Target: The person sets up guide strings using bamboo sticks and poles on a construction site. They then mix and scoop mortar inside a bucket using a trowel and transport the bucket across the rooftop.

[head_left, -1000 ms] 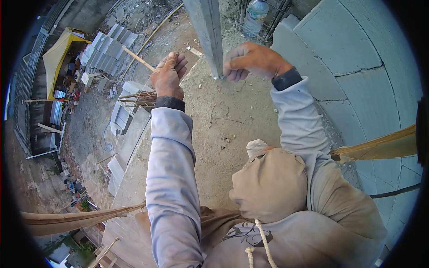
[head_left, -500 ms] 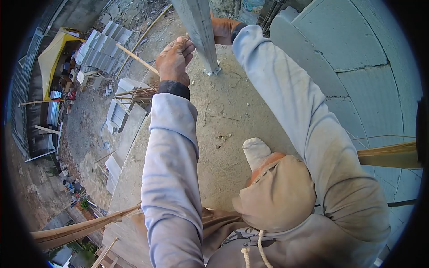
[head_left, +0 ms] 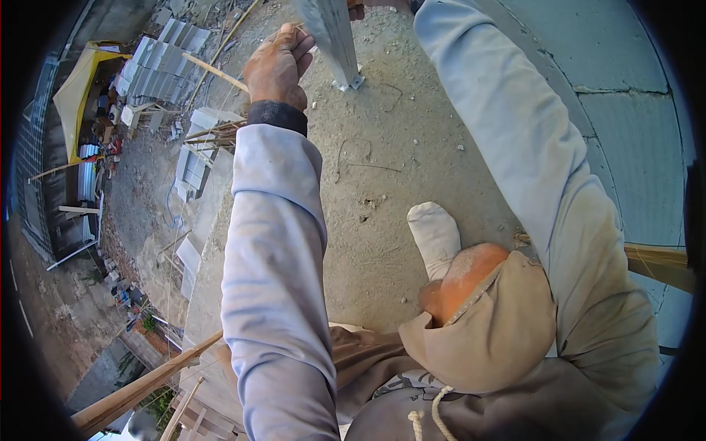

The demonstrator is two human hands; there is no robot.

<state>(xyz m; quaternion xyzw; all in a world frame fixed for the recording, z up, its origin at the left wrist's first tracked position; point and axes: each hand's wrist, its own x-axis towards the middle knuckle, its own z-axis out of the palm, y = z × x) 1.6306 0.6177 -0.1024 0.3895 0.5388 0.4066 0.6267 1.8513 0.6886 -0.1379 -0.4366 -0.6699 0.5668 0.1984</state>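
A grey metal post [head_left: 331,40] stands on the concrete ledge, its foot in a small base plate [head_left: 350,83]. Just left of the post is my left hand [head_left: 278,70], closed with thumb and fingers pinched; a very thin strand seems to show at the fingertips, too small to name. My right hand [head_left: 382,3] is at the top edge, on the post's far side. Most of it is cut off, and only bits of its fingers show beside the post. Bent pieces of wire [head_left: 371,167] lie on the concrete [head_left: 382,287] below.
My foot in a pale sock [head_left: 434,231] rests on the ledge. A wall of grey blocks [head_left: 625,147] rises on the right. Wooden poles [head_left: 151,382] cross at lower left. Far below lie stacked grey sheets [head_left: 162,66] and a yellow canopy [head_left: 77,103].
The view has shifted, so both hands and the post sit higher in it. My right hand has mostly left the top edge. My left hand stays pinched, slightly farther left of the post.
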